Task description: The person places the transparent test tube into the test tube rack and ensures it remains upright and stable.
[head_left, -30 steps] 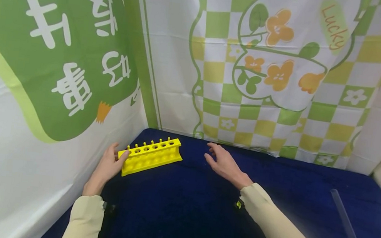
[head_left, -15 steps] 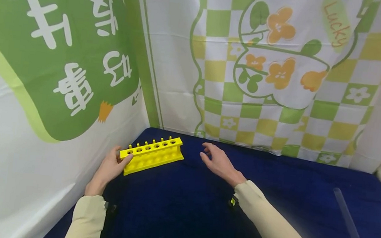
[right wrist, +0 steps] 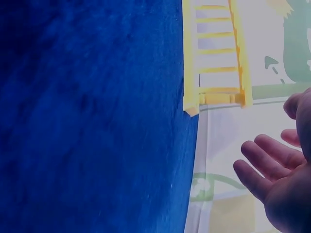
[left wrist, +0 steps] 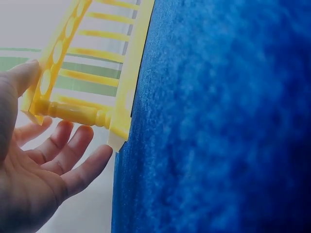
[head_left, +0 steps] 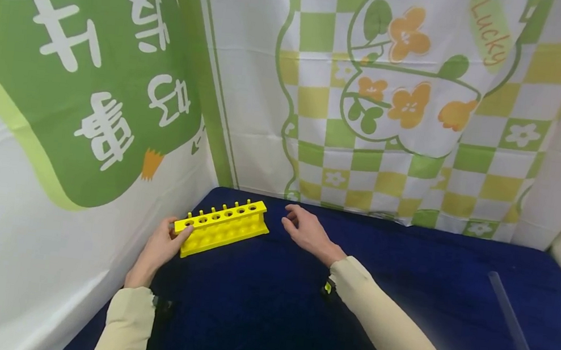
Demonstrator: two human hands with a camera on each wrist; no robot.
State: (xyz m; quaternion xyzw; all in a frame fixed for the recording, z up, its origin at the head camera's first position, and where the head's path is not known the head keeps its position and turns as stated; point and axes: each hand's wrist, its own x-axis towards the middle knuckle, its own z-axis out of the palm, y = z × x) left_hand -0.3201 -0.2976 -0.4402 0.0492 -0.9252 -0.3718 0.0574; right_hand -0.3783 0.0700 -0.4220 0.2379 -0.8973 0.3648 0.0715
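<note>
A yellow test tube rack (head_left: 223, 229) with a row of round holes and small pegs stands on the dark blue cloth. My left hand (head_left: 160, 249) holds its left end, the thumb (left wrist: 25, 76) on the top plate and the curled fingers (left wrist: 80, 141) at the end post. A short way off the rack's right end is my right hand (head_left: 308, 230), its fingers loosely bent around nothing. In the right wrist view the rack's near end (right wrist: 192, 106) shows beyond the fingertips of that hand.
One clear test tube (head_left: 512, 319) lies on the blue cloth (head_left: 417, 292) at the right. White and green printed curtains (head_left: 249, 80) rise behind the table and along its left side, close to my left arm.
My right hand has moved left, closer to the rack's right end. The left hand and the rack stay where they were.
</note>
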